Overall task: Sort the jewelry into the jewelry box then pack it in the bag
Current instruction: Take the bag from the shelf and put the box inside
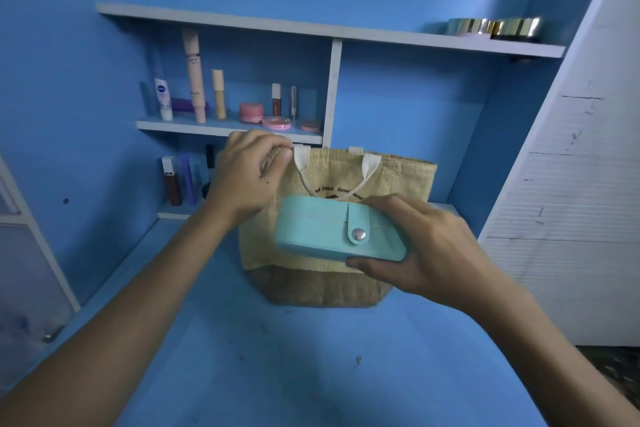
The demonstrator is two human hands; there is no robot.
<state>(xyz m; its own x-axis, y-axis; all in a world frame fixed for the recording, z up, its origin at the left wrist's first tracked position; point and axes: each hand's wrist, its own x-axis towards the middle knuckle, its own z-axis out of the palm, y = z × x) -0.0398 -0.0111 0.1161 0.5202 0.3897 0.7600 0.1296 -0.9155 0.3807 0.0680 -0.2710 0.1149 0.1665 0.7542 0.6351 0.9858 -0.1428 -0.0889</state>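
A teal jewelry box (pixel 322 229), closed with a snap strap, is held by my right hand (pixel 426 246), fingers over its top and thumb under its right end. The box hovers in front of a yellow woven bag (pixel 401 180) that stands upright on the blue desk (pixel 277 357). The bag has white handles and dark printed lettering. My left hand (pixel 246 177) pinches the bag's top left rim. No loose jewelry is in sight.
Behind the bag, white shelves (pixel 221 128) hold several cosmetic tubes, lipsticks and pink jars. Two gold round tins (pixel 495 28) sit on the top shelf at right. A white panel (pixel 568 218) borders the desk on the right.
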